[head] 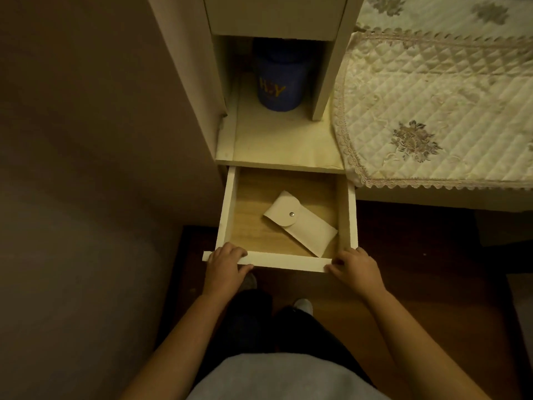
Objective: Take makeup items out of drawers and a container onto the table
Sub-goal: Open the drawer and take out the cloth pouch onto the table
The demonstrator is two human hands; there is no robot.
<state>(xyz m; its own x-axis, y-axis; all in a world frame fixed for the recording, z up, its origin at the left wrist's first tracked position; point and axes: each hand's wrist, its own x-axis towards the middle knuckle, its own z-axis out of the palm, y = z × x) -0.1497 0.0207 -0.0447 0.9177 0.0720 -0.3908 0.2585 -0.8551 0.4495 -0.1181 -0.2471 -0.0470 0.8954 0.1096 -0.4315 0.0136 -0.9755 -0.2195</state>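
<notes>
A white drawer (284, 261) stands pulled out below a shelf. Inside it, on the wooden bottom, lies a cream pouch (301, 223) with a snap-button flap, lying at an angle toward the right side. My left hand (226, 265) grips the left end of the drawer's front panel, fingers over its top edge. My right hand (356, 268) grips the right end of the same panel. A blue round container (278, 82) with yellow letters stands on the shelf above the drawer, back in the niche.
To the right lies the table under a quilted cream cloth (432, 111) with lace trim. A closed white drawer front (274, 15) sits above the niche. A beige wall (86, 140) fills the left. My legs and feet stand on dark floor below the drawer.
</notes>
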